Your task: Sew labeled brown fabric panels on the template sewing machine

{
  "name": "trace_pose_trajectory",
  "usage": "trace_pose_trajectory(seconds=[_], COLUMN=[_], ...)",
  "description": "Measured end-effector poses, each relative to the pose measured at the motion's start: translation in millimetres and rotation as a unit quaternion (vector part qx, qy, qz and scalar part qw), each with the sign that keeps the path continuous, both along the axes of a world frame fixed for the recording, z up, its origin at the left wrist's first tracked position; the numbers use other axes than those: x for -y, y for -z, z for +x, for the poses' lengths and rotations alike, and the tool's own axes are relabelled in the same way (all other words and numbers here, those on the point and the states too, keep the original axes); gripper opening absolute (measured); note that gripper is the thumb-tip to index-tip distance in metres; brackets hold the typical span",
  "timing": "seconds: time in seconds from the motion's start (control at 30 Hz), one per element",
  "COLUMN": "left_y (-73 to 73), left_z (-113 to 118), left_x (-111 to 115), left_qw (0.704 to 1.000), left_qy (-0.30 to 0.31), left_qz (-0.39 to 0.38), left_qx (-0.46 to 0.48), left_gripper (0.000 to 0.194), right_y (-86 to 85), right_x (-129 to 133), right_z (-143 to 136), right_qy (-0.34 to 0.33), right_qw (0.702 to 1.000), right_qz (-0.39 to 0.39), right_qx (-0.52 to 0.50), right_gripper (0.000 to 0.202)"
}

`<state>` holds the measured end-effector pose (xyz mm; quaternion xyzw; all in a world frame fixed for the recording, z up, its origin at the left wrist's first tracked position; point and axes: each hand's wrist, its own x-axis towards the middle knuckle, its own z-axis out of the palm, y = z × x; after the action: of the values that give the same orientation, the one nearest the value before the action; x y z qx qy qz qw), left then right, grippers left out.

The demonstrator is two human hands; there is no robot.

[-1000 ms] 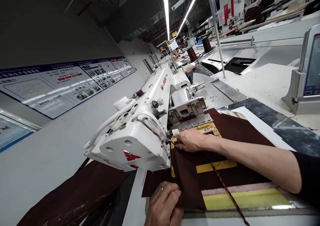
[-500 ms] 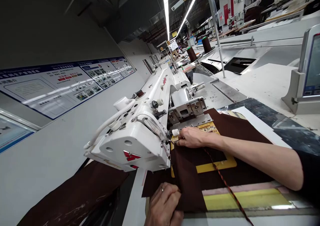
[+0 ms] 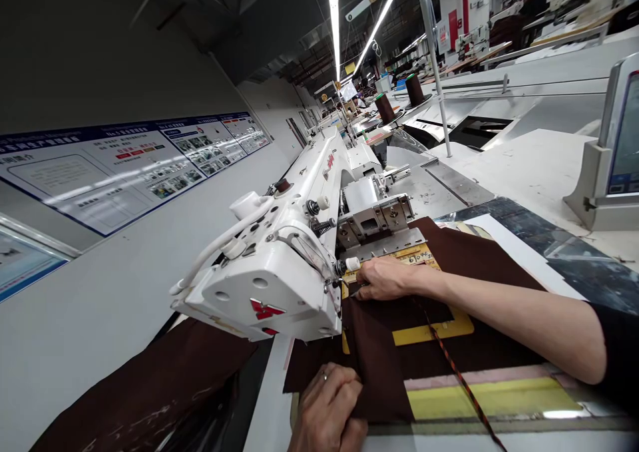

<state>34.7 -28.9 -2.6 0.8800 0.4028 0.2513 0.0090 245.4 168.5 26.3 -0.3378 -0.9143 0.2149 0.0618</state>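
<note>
Brown fabric [image 3: 379, 379] lies over a yellow template frame [image 3: 433, 332] beneath the head of a white sewing machine [image 3: 279, 292]. My right hand [image 3: 387, 277] is beside the needle area, thumb and fingers pinched together low over the fabric. A small dark tip shows at its fingertips, too little to name. An orange-and-black cord [image 3: 462, 379] runs from under this hand towards the lower right. At the near left edge of the fabric, my left hand [image 3: 327, 405] has its fingers curled closed on the cloth; the fingertips are hidden.
A metal clamp unit [image 3: 374, 222] stands just beyond my right hand. More brown fabric [image 3: 150, 379] hangs at the lower left. A control screen [image 3: 622, 139] is at the right edge, and two thread cones [image 3: 384, 108] stand farther back beside a metal pole [image 3: 434, 59].
My right hand has shifted slightly down, and a small dark tip now shows by its fingers. The left hand stays almost still on the fabric.
</note>
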Motion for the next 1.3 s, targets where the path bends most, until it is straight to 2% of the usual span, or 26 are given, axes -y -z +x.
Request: trace_pose_trajectory(seconds=[0.37, 0.6, 0.73, 0.83, 1.0, 1.07, 1.2, 1.3], left_y=[2.7, -8.5, -13.6, -12.0, -5.7, -4.5, -8.6, -13.9], left_z=[0, 4, 6, 5, 2, 1, 1, 1], left_x=[0, 0, 3, 2, -9, -14, -11, -1], left_qw=[1.0, 1.0, 0.999, 1.0, 0.994, 0.992, 0.994, 0.993], left_qy=[-0.01, 0.013, 0.022, -0.006, -0.092, -0.099, -0.074, -0.071], left_qz=[-0.007, -0.011, -0.024, -0.005, 0.017, 0.027, 0.025, 0.005], left_qx=[-0.001, -0.007, -0.008, -0.005, -0.058, -0.07, -0.082, -0.09], left_gripper=[0.028, 0.027, 0.027, 0.028, 0.059, 0.063, 0.057, 0.035], right_y=[-3.6, -1.9, 3.1, 5.8, 3.4, 0.9, -2.8, -2.5], right_x=[2, 8, 7, 4, 4, 4, 6, 5], right_z=[-4, -8, -9, -9, -7, -6, -3, -2], right_qy=[0.023, 0.054, 0.099, 0.108, 0.086, 0.073, 0.046, 0.033], right_qw=[1.0, 0.999, 0.995, 0.994, 0.996, 0.997, 0.999, 0.999], right_qz=[-0.003, 0.001, 0.004, 0.006, 0.004, 0.003, 0.003, 0.006], right_qx=[0.008, -0.011, -0.029, -0.037, -0.022, -0.012, -0.001, 0.004], right_gripper=[0.036, 0.032, 0.04, 0.044, 0.04, 0.039, 0.04, 0.043])
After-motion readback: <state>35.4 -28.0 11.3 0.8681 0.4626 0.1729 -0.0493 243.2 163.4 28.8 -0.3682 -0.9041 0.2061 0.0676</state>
